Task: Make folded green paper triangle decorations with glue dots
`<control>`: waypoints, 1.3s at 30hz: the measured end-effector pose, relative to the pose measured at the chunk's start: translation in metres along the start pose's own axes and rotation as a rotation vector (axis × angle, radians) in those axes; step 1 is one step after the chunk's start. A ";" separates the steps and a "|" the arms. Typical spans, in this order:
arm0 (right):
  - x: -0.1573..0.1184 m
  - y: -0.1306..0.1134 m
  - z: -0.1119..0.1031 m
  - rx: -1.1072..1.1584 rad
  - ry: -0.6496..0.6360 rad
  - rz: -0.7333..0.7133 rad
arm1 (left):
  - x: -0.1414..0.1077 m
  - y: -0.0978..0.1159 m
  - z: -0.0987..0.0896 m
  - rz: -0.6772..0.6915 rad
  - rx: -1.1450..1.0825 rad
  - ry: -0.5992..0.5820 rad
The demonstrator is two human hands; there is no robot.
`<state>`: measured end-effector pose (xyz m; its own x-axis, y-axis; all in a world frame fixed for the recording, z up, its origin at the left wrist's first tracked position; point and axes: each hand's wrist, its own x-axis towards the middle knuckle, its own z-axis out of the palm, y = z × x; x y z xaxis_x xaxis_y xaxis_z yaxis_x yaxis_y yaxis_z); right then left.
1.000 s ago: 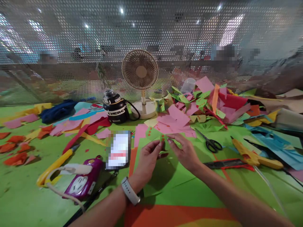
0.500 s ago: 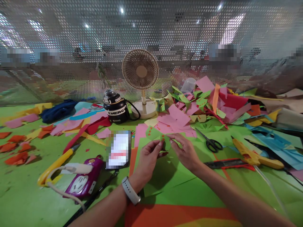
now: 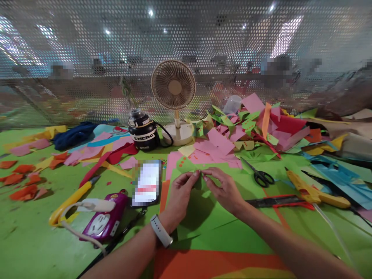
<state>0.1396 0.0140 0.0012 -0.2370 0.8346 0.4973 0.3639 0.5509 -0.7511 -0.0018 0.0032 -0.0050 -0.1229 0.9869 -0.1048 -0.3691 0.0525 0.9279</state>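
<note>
My left hand (image 3: 181,193), with a white band at its wrist, pinches a small folded piece of green paper (image 3: 198,183) between thumb and finger. The fingertips of my right hand (image 3: 222,190) meet the left ones at the same piece, closed on its upper edge. Most of that piece is hidden by my fingers. Just beyond my left fingers shows a green paper flap with orange dots (image 3: 185,164); whether it joins the held piece I cannot tell. Beneath both hands lie large green paper sheets (image 3: 215,221), with an orange sheet (image 3: 186,265) nearer me.
A phone (image 3: 147,182) and purple power strip (image 3: 106,215) lie left. Black scissors (image 3: 261,177), a yellow glue gun (image 3: 316,192) and a red-and-black cutter (image 3: 276,201) lie right. Behind stand a fan (image 3: 174,87), a black bottle (image 3: 143,131) and a paper heap (image 3: 241,126).
My right hand has moved slightly left, and its fingertips now meet the left ones at the green paper. The orange dots between my hands are no longer visible.
</note>
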 end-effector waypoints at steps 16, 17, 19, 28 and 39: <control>0.016 0.013 -0.019 -0.040 0.102 0.097 | 0.000 0.000 0.000 -0.074 0.070 -0.164; 0.018 0.013 -0.022 -0.050 0.130 0.095 | 0.000 0.000 0.000 -0.075 0.059 -0.161; 0.024 0.011 -0.031 -0.028 0.192 0.101 | -0.001 0.000 0.000 -0.070 0.039 -0.151; 0.035 -0.037 -0.077 0.207 0.325 0.173 | 0.000 -0.001 0.001 -0.031 0.013 -0.142; -0.043 0.012 -0.204 -0.475 0.040 0.322 | 0.003 -0.005 -0.003 -0.017 0.053 -0.110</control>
<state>0.3379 -0.0159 0.0595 -0.0160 0.9542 0.2987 0.7793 0.1991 -0.5942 -0.0029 0.0059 -0.0107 -0.0142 0.9964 -0.0830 -0.3203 0.0741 0.9444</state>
